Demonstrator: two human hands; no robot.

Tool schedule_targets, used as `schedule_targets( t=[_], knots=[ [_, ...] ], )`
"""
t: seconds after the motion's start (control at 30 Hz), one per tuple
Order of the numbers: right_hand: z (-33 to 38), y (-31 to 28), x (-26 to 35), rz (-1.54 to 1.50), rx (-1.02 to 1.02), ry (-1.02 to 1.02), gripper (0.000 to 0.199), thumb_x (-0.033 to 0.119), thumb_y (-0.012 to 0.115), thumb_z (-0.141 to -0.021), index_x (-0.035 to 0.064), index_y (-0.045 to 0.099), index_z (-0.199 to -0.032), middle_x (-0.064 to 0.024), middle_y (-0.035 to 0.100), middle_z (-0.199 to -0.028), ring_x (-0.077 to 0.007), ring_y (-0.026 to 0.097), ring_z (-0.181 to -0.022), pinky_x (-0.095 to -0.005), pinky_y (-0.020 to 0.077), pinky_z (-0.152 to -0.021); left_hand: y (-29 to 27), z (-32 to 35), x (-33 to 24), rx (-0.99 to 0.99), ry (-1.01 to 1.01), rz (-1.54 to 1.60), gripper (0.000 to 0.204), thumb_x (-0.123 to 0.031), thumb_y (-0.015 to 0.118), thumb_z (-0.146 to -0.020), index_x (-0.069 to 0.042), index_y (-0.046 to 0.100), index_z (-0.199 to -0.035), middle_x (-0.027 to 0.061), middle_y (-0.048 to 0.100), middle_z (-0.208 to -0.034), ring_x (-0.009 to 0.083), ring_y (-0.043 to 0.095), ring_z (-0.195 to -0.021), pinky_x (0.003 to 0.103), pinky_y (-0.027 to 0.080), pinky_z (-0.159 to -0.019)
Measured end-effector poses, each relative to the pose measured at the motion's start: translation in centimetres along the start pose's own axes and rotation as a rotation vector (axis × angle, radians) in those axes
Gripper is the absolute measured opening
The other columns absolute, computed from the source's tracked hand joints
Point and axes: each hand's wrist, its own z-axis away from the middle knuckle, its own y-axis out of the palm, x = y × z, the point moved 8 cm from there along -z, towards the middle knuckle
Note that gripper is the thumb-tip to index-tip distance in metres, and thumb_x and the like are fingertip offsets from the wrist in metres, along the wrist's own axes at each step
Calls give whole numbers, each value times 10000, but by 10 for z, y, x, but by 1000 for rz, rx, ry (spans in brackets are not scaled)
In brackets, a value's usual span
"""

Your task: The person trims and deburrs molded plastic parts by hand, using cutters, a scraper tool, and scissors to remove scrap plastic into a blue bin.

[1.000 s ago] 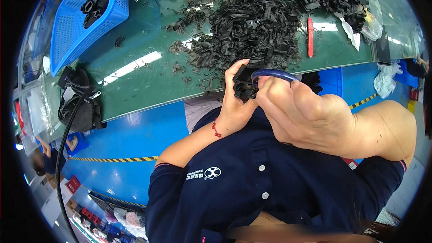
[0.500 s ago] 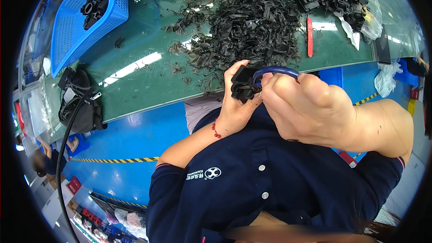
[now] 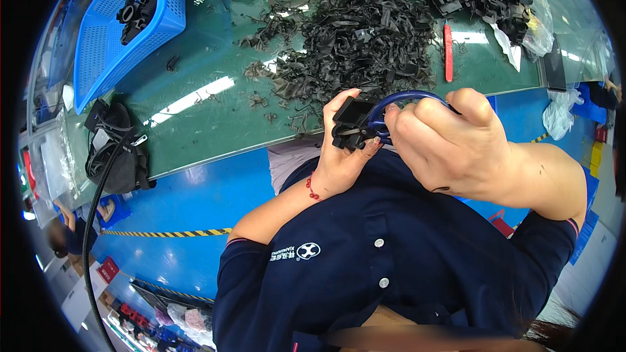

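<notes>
right hand (image 3: 450,146) covers a good bit of the blue-handled tool (image 3: 407,96); can't really tell where that ends and the black part (image 3: 352,113) begins; left hand (image 3: 340,161) hides some too; blue basket (image 3: 173,16) gets chopped by the top edge, cable (image 3: 87,267) by the bottom; co-worker (image 3: 77,234) far left's too small to read

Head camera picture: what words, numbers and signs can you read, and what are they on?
Dark blue shirt: upside-down white lettering beside a round white emblem; I won't copy it.
Red panel, lower left: any print is too small to read.
Black part in the left hand: no readable print.
Yellow-and-black floor tape: stripes, no readable words.
</notes>
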Motion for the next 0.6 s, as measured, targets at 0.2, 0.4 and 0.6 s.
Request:
schedule_targets(
  t=[0.2, 0.4, 0.6],
  knots=[
    [5, 5, -27, -221, 33, 117, 245, 172, 658, -652, 69, 638, -873, 28, 452, -690, -122, 455, -604, -313, 287, -678, 2, -3, -5, 34, 9, 56, 724, -130, 662, -822, -55, 175, -1352, 77, 370, -1226, 122, 458, -1051, 266, 396, -900],
    [18, 2, -52, -309, -34, 275, 379, 215, 754, -570, 87, 634, -905, 6, 535, -729, -166, 487, -618, -337, 308, -711, 1, -2, 8, 88, 7, 78, 746, -75, 656, -807, -67, 146, -1351, 112, 402, -1220, 199, 491, -1101, 337, 433, -911],
    [21, 4, -46, -236, 78, 279, 453, 253, 754, -548, 106, 612, -953, 11, 546, -820, -160, 515, -726, -357, 291, -821, 6, -9, -3, 116, 143, 26, 719, -38, 660, -788, -60, 189, -1331, 119, 410, -1207, 217, 487, -1104, 340, 437, -906]
  ],
)
